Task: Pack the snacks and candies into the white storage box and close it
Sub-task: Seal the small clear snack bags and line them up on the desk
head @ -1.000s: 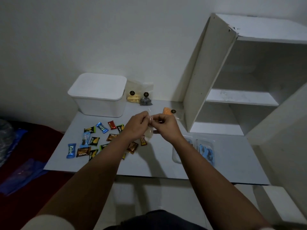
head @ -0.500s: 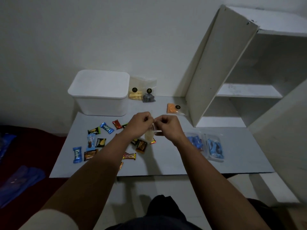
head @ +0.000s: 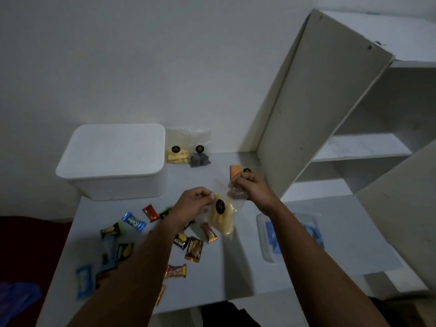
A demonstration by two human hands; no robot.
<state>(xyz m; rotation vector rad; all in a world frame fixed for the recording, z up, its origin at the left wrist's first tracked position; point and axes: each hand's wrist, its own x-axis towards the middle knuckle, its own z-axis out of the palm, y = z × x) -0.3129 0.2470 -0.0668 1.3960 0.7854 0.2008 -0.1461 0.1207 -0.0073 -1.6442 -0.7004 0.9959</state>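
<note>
My left hand (head: 193, 201) and my right hand (head: 251, 188) both pinch the top edge of a clear bag of yellow snacks (head: 223, 217) with a black round sticker, held above the table. The white storage box (head: 113, 161) stands at the back left with its lid on. Several small wrapped candies (head: 193, 250) lie scattered on the table under my left forearm. Two more clear snack bags (head: 187, 153) lean against the wall beside the box. An orange snack bag (head: 236, 172) lies behind my right hand.
A clear tray of blue packets (head: 271, 237) lies on the table (head: 236, 274) under my right forearm. A white shelf unit (head: 330, 114) stands at the right. A dark red surface (head: 30, 244) lies left of the table.
My hands have moved apart, spreading the bag's top, and the yellow snack bag now hangs in plain sight between them. The camera has shifted closer.
</note>
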